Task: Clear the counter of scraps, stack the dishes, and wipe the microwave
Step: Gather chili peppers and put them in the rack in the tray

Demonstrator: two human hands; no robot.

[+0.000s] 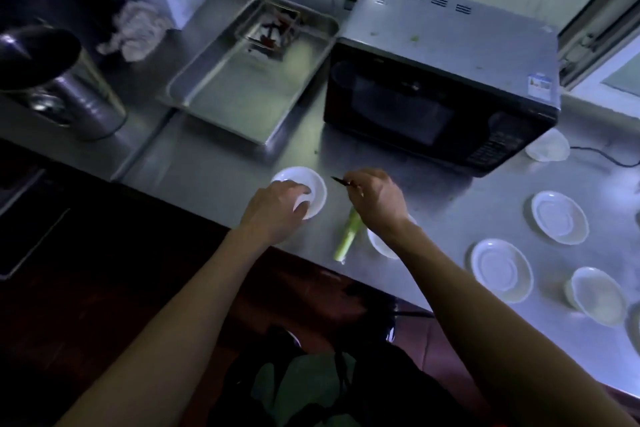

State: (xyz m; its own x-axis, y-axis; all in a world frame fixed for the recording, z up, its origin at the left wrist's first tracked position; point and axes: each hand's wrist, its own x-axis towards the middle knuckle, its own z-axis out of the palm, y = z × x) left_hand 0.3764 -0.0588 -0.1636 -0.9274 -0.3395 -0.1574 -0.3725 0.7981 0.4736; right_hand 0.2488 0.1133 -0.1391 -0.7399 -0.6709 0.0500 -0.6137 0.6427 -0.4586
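A person's left hand point(277, 206) grips a small white dish point(304, 189) near the table point(450, 218) edge, while the right hand point(377, 198) holds a green stalk point(346, 239) and pinches a thin dark scrap point(341, 181) in its fingers point(355, 189). Scrap-clearing appears under way; next, the scraps likely need dropping in a bin, then gathering the saucers point(502, 270) scattered well apart at right. The dark-fronted, grey-topped microwave point(440, 80) behind shows green specks.
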